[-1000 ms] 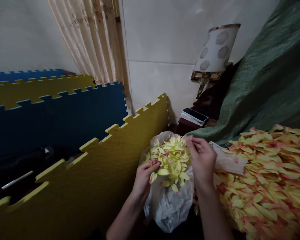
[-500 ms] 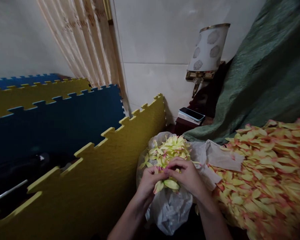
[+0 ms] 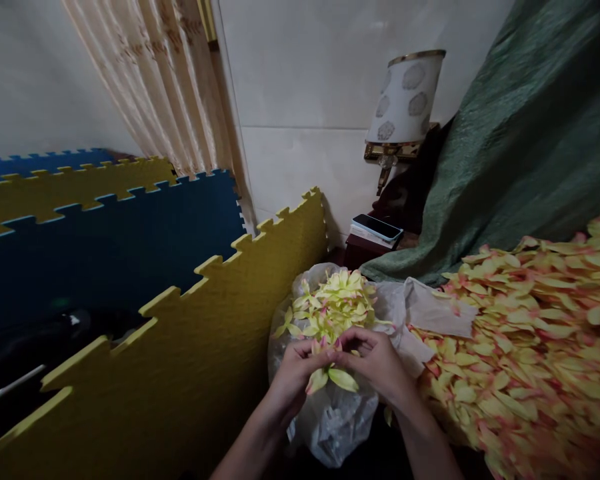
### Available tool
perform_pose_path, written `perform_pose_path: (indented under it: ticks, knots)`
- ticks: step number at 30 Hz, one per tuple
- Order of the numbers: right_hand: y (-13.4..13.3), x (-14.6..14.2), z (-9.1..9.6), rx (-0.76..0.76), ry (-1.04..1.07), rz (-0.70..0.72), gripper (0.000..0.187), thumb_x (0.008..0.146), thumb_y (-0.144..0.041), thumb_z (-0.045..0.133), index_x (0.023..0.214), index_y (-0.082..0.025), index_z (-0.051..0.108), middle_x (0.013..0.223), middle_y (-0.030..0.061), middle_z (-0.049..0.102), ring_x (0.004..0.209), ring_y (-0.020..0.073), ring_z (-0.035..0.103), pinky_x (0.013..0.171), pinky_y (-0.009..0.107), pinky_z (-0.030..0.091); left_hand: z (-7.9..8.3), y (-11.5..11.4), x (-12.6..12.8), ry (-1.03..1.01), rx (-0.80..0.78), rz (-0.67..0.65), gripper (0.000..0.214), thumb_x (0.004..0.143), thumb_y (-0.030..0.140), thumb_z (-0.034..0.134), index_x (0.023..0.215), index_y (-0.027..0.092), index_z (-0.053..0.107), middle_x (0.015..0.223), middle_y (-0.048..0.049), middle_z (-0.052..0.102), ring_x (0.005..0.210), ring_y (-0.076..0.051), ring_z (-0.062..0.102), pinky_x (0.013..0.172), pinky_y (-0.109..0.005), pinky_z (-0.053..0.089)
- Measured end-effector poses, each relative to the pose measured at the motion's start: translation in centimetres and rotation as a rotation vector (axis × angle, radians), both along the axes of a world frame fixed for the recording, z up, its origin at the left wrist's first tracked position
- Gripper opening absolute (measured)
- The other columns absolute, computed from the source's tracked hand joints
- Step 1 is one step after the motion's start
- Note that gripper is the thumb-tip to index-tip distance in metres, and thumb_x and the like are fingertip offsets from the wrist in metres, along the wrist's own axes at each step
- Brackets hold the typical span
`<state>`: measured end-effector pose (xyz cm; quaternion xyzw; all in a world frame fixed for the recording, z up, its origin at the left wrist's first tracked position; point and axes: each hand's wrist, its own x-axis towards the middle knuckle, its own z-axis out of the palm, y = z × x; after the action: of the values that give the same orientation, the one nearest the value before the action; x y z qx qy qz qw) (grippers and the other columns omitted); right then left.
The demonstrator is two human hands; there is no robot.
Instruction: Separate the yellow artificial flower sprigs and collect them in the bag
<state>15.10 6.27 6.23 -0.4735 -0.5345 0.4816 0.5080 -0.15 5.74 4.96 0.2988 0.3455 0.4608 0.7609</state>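
Note:
Both hands meet over a clear plastic bag [image 3: 333, 427]. My left hand [image 3: 296, 375] is closed, thumb and fingers pinching a yellow-green artificial flower [image 3: 343, 379] with pink tints. My right hand [image 3: 373, 363] pinches the same flower from the other side, its thumb close to the left thumb. Two of the flower's petals stick out below the thumbs; its middle is partly covered by my fingers. Just beyond my hands, a heap of similar yellow flowers [image 3: 345, 293] lies in the bag's opening.
A large pile of yellow and pink petals [image 3: 540, 347] spreads on the right, beside a green cloth [image 3: 520, 147]. Yellow foam mat [image 3: 220, 347] and blue foam mat [image 3: 130, 247] stand upright on the left. A phone [image 3: 377, 227] lies under a wall lamp [image 3: 405, 97].
The view has shifted slightly to the right. My hands sit a little lower, and my right fingers have drawn back somewhat from the flower, while both thumbs stay on it.

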Motion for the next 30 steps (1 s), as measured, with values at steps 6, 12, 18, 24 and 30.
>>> perform_pose_path:
  ticks: [6,12,18,24,30]
  knots:
    - [-0.1,-0.2,-0.6,-0.021,0.080,-0.024,0.025,0.056,-0.041,0.086,0.064,-0.018,0.077,0.062,0.0043,0.072,0.058,0.0176,0.066,0.057,0.029,0.054,-0.5,-0.1,0.3,-0.060,-0.078,-0.012,0.029,0.054,0.027,0.091,0.074,0.010,0.079,0.067,-0.0085,0.074,0.060,-0.016,0.065,0.064,-0.024,0.050]
    - [0.3,0.6,-1.1,0.041,0.092,-0.268,0.025,0.062,-0.040,0.082,0.072,-0.018,0.077,0.071,0.0074,0.076,0.062,0.0193,0.069,0.060,0.031,0.056,-0.7,0.8,-0.6,-0.104,-0.088,0.177,0.031,0.058,0.034,0.089,0.076,0.010,0.079,0.066,-0.0061,0.073,0.057,-0.011,0.061,0.059,-0.020,0.048]
    - [4.2,1.1,1.9,0.248,-0.081,-0.468,0.032,0.071,-0.040,0.074,0.093,-0.017,0.070,0.076,0.0061,0.071,0.069,0.0200,0.068,0.064,0.033,0.057,-1.0,1.8,-1.4,0.000,-0.077,0.268,0.030,0.053,0.031,0.091,0.069,0.009,0.077,0.065,-0.0060,0.072,0.057,-0.013,0.063,0.058,-0.021,0.048]
    - [5.3,0.0,3.5,0.388,-0.386,-0.538,0.016,0.070,-0.032,0.071,0.081,-0.020,0.075,0.098,0.0101,0.066,0.091,0.0262,0.061,0.088,0.043,0.048,-0.4,1.6,-0.3,-0.025,-0.068,0.276,0.034,0.048,0.031,0.093,0.069,0.009,0.077,0.063,-0.0063,0.073,0.055,-0.013,0.063,0.058,-0.023,0.050]
    - [0.4,-1.6,1.0,0.093,-0.298,-0.105,0.019,0.068,-0.037,0.075,0.072,-0.019,0.069,0.068,0.0019,0.064,0.057,0.0162,0.057,0.054,0.028,0.047,-0.3,1.5,0.3,0.077,0.037,0.240,0.033,0.040,0.029,0.094,0.060,0.011,0.075,0.053,-0.0012,0.067,0.050,-0.010,0.056,0.053,-0.020,0.044]
